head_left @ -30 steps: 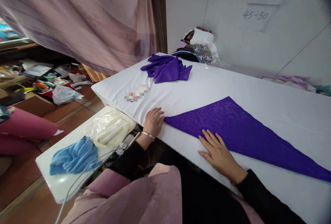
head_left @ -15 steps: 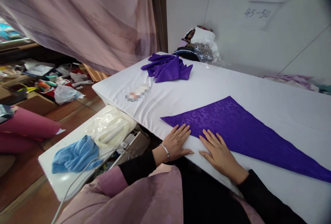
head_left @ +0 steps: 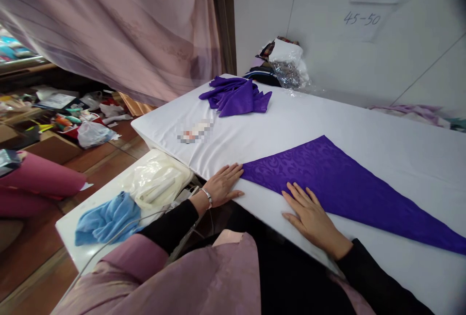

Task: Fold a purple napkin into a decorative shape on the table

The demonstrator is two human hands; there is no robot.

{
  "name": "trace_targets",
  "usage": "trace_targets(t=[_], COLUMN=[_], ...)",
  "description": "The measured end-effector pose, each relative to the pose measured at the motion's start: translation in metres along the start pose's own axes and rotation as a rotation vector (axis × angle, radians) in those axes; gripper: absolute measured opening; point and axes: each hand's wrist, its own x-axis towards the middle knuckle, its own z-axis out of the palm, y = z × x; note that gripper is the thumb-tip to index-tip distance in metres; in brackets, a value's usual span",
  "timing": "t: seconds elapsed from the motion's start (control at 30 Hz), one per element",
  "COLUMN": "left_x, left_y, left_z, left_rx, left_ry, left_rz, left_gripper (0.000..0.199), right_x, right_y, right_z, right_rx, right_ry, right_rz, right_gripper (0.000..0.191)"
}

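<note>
A purple patterned cloth (head_left: 338, 184), folded to a long triangle, lies flat on the white-covered table (head_left: 407, 159). My left hand (head_left: 223, 185) rests at its left corner, fingers stretched out flat and covering the tip of that corner. Further right, my right hand (head_left: 307, 213) lies palm down on the near folded edge, its fingers spread over the fabric. Neither hand grips anything. Toward the far end of the table sits a crumpled heap of purple cloths (head_left: 240, 94).
On a lower white side table (head_left: 67, 235) at the left are a blue cloth (head_left: 107, 220) and a cream plastic bag (head_left: 156, 176). A bagged fabric pile (head_left: 284, 62) stands by the wall. Pink rolls (head_left: 47, 174) and boxes fill the floor at left.
My left hand has slid left along the cloth's near edge to its corner. That corner tip, visible before, is now under the fingers. My right hand stays in place.
</note>
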Motion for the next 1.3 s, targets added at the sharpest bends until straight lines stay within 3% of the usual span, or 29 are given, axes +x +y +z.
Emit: trace_targets(t=[0.2, 0.33, 0.47, 0.83, 1.3], left_x=[-0.005, -0.003, -0.001, 0.014, 0.013], left_y=[-0.025, -0.042, -0.048, -0.050, -0.048], left_z=[-0.001, 0.002, 0.001, 0.001, -0.003], left_rx=[-0.036, -0.140, -0.277, -0.410, -0.251], left_ry=[0.071, 0.270, 0.422, 0.435, 0.259], left_rz=[-0.191, -0.344, -0.387, -0.447, -0.391], left_gripper=[0.059, 0.043, 0.031, 0.026, 0.014], right_x=[0.000, 0.000, 0.000, 0.000, 0.000], right_y=[0.000, -0.001, -0.001, -0.001, -0.001], right_z=[0.000, -0.001, -0.002, -0.003, -0.002], right_rx=[-0.001, 0.003, 0.015, -0.005, -0.005], right_ry=[-0.003, 0.000, 0.001, -0.028, -0.015], right_rz=[0.005, 0.006, 0.006, 0.010, 0.005], right_gripper=[0.055, 0.055, 0.056, 0.056, 0.055])
